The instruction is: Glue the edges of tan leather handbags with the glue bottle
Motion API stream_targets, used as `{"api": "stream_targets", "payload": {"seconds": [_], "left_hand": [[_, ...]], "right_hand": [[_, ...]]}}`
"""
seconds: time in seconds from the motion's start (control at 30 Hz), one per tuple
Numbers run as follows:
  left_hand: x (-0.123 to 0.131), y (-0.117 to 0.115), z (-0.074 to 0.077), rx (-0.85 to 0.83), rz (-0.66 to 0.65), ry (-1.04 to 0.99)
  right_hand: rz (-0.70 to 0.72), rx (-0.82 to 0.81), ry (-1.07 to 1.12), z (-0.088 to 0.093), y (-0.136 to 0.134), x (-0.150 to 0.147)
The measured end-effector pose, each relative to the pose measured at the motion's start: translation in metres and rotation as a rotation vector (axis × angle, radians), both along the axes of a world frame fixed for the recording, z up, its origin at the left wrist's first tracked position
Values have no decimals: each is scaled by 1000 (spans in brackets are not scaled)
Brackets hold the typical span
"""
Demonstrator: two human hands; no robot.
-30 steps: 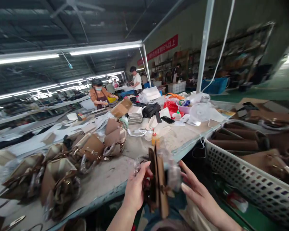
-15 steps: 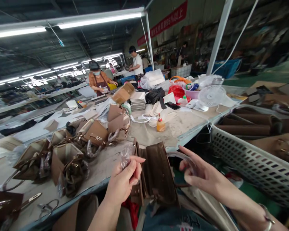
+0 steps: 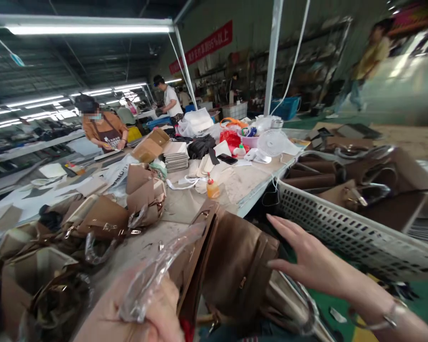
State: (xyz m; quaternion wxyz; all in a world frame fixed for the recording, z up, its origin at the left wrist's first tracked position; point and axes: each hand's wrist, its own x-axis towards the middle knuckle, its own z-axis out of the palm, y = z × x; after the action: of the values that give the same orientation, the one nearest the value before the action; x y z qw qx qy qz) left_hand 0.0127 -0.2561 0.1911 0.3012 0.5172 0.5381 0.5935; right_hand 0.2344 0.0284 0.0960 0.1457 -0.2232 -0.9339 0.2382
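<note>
A brown handbag (image 3: 231,251) stands tilted at the table's front edge, close to my body, with a small zip pull on its near side. My left hand (image 3: 157,308), blurred, is closed around the bag's handle (image 3: 167,256), which is wrapped in clear plastic. My right hand (image 3: 306,251) is on the far side of the bag. Its fingers are stretched out and the thumb is apart, close to the bag's right edge; whether it touches cannot be seen. Below that hand hangs another looped strap (image 3: 308,304).
Several unfinished brown bags (image 3: 103,216) lie on the table at left. A glue bottle (image 3: 212,186) stands mid-table, near stacked pale pieces (image 3: 175,159) and a white fan (image 3: 273,142). At right is a white perforated basket (image 3: 335,228) of brown bags. A co-worker (image 3: 105,126) works across the table.
The view has swung right and closer. My left hand has come nearer the camera with the plastic-wrapped handle. My right hand has let go of the other handle and opened.
</note>
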Motion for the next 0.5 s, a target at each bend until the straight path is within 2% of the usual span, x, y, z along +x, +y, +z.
{"api": "stream_targets", "payload": {"seconds": [0.07, 0.1, 0.17, 0.23, 0.3, 0.4, 0.5], "left_hand": [[-2, 17, 13, -31, -183, 156], [-5, 25, 19, -42, -232, 209], [-12, 38, 29, -40, -249, 254], [-19, 46, 32, -17, -239, 250], [-27, 53, 30, -5, -231, 234], [-37, 63, 25, -7, -199, 211], [-45, 74, 21, -45, -161, 189]], "right_hand": [[139, -53, 11, 9, -2, -41], [157, -84, -1, 9, 1, -62], [80, -102, 3, 2, 11, -99], [24, -90, 35, -12, 21, -124], [-9, -95, 69, -29, 30, -134], [11, -161, 116, -53, 35, -130], [67, -293, 191, -65, 32, -118]]}}
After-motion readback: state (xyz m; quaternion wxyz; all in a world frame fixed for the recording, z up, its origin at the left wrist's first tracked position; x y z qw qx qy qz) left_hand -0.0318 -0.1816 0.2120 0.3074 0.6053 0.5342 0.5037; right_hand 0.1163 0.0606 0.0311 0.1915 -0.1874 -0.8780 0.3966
